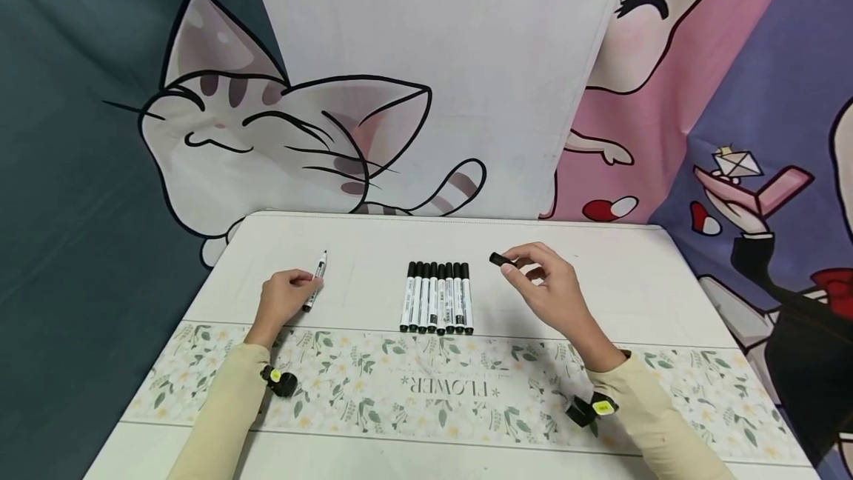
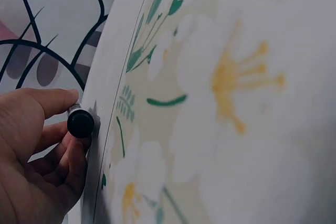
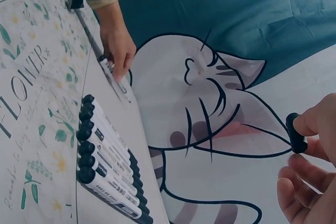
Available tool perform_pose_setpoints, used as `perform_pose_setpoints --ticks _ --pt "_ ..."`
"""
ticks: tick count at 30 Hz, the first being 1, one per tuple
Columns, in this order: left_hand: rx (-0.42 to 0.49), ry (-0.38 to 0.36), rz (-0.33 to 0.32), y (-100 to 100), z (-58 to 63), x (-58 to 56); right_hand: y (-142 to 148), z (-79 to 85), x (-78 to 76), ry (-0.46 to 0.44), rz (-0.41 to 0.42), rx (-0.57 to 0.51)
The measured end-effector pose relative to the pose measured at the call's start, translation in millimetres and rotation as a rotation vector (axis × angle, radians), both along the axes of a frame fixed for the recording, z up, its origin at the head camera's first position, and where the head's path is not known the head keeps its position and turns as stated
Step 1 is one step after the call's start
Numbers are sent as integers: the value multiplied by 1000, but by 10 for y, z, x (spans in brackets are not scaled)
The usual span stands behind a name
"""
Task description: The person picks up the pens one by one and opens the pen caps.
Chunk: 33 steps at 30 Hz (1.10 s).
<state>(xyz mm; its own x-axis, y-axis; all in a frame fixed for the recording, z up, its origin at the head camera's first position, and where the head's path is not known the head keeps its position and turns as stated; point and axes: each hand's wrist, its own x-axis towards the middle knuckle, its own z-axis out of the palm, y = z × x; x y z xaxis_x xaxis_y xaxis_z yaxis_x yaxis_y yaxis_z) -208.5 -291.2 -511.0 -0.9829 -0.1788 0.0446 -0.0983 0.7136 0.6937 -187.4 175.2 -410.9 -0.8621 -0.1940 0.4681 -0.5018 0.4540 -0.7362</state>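
- Uncapped marker [image 1: 320, 267], head view: you pinch it in your left hand [image 1: 283, 298] at the left part of the table [image 1: 373, 258], its bare nib [image 1: 325, 252] pointing away from you. Your right hand [image 1: 546, 287], well apart, pinches a loose black cap [image 1: 497, 258] between thumb and fingers. Between your hands lies a row of capped markers [image 1: 441, 298], side by side. Should the nib dip, it could ink the pale tabletop; should your right hand sweep inward and low, it could scatter the row, since round barrels roll easily. Note the smooth table surface with its printed floral band [image 1: 333, 384], and the softly creased cloth backdrop [image 1: 433, 13] with cartoon figures.

- Left wrist view: the marker's round black end faces you, held in a narrow finger grip beside the pale surface; you cannot tell whether the barrel touches it. With so few fingers on a smooth cylinder, a knock at the far end could twist it.

- Right wrist view: the cap shows as a short, dark cylinder in your fingertips. It could slip and roll away if your pinch slackens; its hollow end cannot be made out. The row presents glossy, rounded black ends and white barrels with fine print.
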Motion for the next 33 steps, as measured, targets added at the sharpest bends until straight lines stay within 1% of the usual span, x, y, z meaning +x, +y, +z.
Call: perform_pose_setpoints --ticks 6,10,17,22,33 --pt "4 2 3 -3 -8 -4 65 8 -11 0 -32 -36" --pt "4 11 3 1 0 0 122 24 -10 -24 -44 -51" --pt "-2 -9 -5 10 26 1 273 40 -7 -66 -75 -54" --pt "-14 -2 -11 7 28 -4 395 54 -15 -88 -112 -52" --pt "-28 -11 -3 18 27 6 586 144 -52 -97 -169 -25"
